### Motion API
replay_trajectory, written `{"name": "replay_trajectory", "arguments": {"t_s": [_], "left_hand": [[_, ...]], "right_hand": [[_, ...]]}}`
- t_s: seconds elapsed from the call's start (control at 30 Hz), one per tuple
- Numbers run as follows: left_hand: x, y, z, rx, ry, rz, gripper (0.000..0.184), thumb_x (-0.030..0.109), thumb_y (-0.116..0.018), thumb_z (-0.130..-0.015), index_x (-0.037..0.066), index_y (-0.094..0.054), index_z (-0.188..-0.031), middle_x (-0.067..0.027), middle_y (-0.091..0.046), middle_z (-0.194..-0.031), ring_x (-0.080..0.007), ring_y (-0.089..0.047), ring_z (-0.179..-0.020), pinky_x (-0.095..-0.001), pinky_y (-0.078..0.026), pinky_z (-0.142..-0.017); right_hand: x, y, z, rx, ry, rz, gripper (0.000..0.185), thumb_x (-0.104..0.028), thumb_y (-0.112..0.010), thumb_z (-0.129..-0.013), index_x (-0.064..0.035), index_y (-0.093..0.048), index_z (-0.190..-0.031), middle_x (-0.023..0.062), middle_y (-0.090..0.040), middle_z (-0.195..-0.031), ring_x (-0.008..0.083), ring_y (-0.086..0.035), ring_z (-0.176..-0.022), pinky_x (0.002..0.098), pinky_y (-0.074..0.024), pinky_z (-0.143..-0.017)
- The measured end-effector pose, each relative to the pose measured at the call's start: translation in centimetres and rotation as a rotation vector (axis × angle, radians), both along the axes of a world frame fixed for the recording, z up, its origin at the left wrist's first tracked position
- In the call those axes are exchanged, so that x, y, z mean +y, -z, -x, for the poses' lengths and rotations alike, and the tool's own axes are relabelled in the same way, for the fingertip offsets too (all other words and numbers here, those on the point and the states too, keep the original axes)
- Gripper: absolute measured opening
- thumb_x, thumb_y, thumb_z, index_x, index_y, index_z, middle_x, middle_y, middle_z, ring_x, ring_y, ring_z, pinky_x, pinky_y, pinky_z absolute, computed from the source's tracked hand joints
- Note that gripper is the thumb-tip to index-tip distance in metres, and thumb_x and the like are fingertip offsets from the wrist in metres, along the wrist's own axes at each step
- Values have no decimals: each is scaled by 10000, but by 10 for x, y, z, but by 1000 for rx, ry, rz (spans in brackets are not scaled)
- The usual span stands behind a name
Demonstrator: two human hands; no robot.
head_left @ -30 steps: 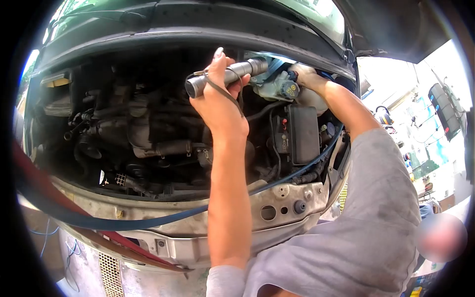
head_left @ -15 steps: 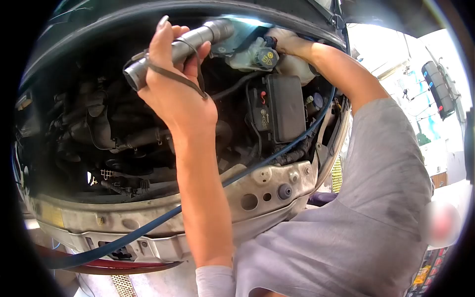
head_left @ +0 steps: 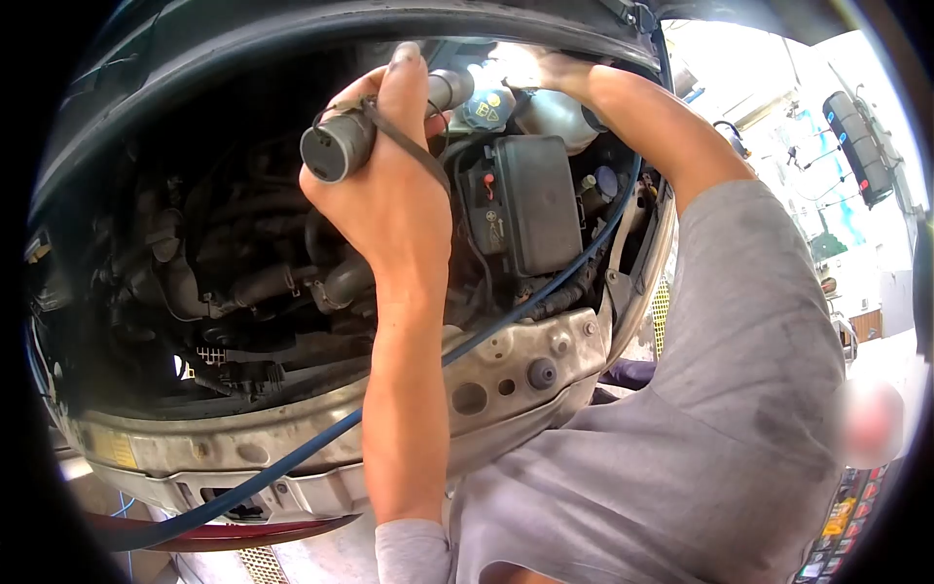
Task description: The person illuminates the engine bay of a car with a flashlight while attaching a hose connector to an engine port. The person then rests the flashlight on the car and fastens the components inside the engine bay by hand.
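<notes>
My left hand (head_left: 389, 165) is wrapped around a grey metal flashlight (head_left: 338, 148), its dark strap looped over the hand. The lit end points toward the back right of the engine bay. My right hand (head_left: 530, 68) reaches in behind a fluid reservoir with a blue-grey cap (head_left: 487, 109). Glare from the beam washes out its fingers, so I cannot make out what they touch. A pale plastic tank (head_left: 559, 121) lies just below my right wrist. Nearer to me is a black box with a lid (head_left: 541, 204).
A blue hose (head_left: 311, 445) runs across the front crossmember (head_left: 321, 401) and up the right side of the bay. The raised hood (head_left: 321, 34) hangs over the back. Dark engine parts and pipes (head_left: 263, 287) fill the left. A tool rack (head_left: 844, 516) stands at lower right.
My left hand has moved right and slightly down with the flashlight, turning its rear end toward me. The beam now falls brightly on my right hand, which has shifted slightly left.
</notes>
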State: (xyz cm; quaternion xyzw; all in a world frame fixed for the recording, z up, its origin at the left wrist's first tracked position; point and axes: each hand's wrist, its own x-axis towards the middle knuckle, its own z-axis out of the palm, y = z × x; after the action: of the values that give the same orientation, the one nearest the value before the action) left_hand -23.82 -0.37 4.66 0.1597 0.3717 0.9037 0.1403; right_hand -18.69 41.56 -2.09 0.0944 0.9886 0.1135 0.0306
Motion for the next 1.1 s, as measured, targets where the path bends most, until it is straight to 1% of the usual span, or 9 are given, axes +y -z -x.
{"name": "replay_trajectory", "arguments": {"t_s": [0.03,0.1,0.2,0.33,0.67,0.73,0.83,0.97,1.1], "left_hand": [[-1,0,2,-3,-8,-4,240,165,-735,-873,-62,-733,-951,-157,-680,-927,-238,-696,-833,-316,-629,-685],[-5,-1,6,-8,-22,-18,227,159,-727,-878,-58,-735,-945,-159,-676,-945,-241,-693,-855,-315,-634,-694],[-9,2,17,-21,-45,-28,203,146,-716,-884,-45,-741,-945,-156,-672,-981,-245,-690,-876,-313,-639,-705],[-8,2,24,-100,-48,-121,261,154,-723,-893,-92,-654,-949,-128,-665,-854,-176,-659,-708,-273,-579,-643],[-5,6,16,-125,-7,-100,232,135,-724,-868,-77,-651,-927,-128,-650,-869,-179,-658,-724,-283,-595,-660],[-2,6,13,-133,-7,-94,229,134,-725,-866,-76,-652,-922,-127,-649,-873,-180,-657,-724,-281,-593,-659],[0,7,9,-122,5,-67,222,131,-724,-866,-75,-656,-916,-128,-650,-879,-181,-657,-721,-278,-591,-658],[7,2,3,-95,22,-75,236,136,-731,-866,-82,-662,-927,-120,-651,-880,-182,-661,-740,-276,-591,-655],[9,3,-9,-77,61,-30,206,120,-732,-856,-68,-715,-937,-133,-647,-978,-219,-674,-856,-286,-616,-687]], "right_hand": [[-3,-2,6,-82,94,26,476,-198,-676,-840,-71,-624,-1296,161,-620,-1258,317,-563,-1181,428,-441,-1033],[-7,-2,22,-183,141,-129,463,-78,-694,-771,-90,-668,-1232,164,-707,-1019,299,-677,-923,451,-531,-850],[-12,1,7,57,216,23,406,-137,-659,-804,-88,-678,-1207,173,-714,-1002,323,-687,-845,472,-531,-801],[-23,-10,8,-47,191,-43,372,-159,-627,-836,-93,-681,-1198,159,-704,-1056,321,-663,-931,464,-511,-864],[-41,-22,23,-269,186,-195,316,-215,-546,-914,-105,-688,-1174,123,-677,-1190,315,-602,-1144,443,-461,-1021],[-36,-15,22,-263,164,-226,311,-226,-530,-930,-107,-689,-1169,116,-672,-1217,314,-590,-1186,439,-451,-1052],[-30,-8,7,-61,47,-232,353,-264,-495,-961,-115,-659,-1235,130,-617,-1324,313,-529,-1276,443,-386,-1127],[-52,-24,2,-43,-18,-102,395,-327,-507,-926,-75,-680,-1176,158,-672,-1200,316,-609,-1153,425,-470,-1028],[-62,-32,-3,-43,23,-51,389,-334,-520,-922,-88,-676,-1179,146,-667,-1213,309,-605,-1163,425,-467,-1027]]}}
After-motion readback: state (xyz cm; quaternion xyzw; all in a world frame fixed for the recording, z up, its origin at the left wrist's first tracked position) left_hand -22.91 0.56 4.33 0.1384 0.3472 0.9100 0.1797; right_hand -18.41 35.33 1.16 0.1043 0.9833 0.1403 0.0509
